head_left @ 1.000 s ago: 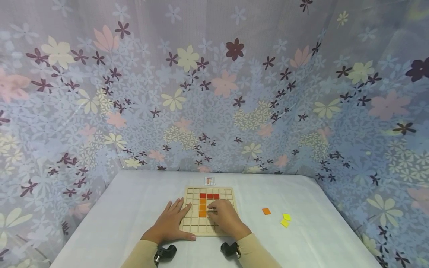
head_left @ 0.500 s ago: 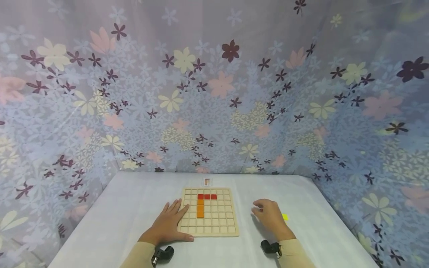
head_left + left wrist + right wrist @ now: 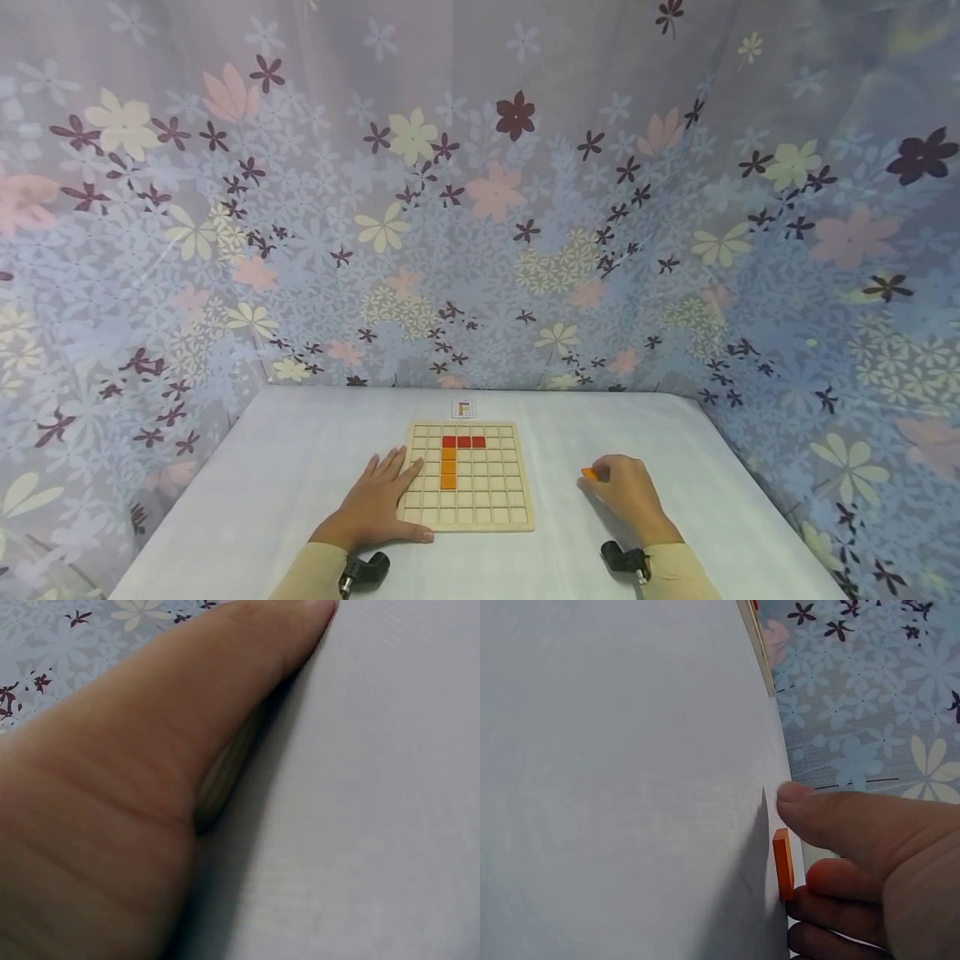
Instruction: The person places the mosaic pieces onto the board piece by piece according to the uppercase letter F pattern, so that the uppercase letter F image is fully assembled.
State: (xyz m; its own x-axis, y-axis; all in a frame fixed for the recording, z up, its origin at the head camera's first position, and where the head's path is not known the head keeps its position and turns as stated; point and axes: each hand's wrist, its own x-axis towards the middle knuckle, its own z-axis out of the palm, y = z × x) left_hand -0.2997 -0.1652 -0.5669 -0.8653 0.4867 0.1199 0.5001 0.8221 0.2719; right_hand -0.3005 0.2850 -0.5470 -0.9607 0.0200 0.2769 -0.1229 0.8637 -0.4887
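Note:
A wooden grid board (image 3: 491, 492) lies on the white-covered table. My left hand (image 3: 378, 500) rests with fingers spread over its left edge, thumb at the near corner; the left wrist view shows mostly this thumb (image 3: 247, 660). Set in the grid are a row of red tiles (image 3: 464, 442) and, running down from its left end, a column of orange tiles (image 3: 448, 468). To the right of the board, my right hand (image 3: 626, 492) holds a loose orange tile (image 3: 783, 864) on edge at its fingertips, low over the cloth.
A small printed card (image 3: 464, 409) with a coloured grid pattern lies just beyond the board. White cloth (image 3: 330, 433) covers the table, and a flowered curtain (image 3: 480, 250) hangs behind and at both sides. The yellow tiles are hidden behind my right hand.
My right hand has left the board, moved right to the loose tiles and taken hold of the orange one. It now covers the yellow tiles. My left hand has stayed on the board.

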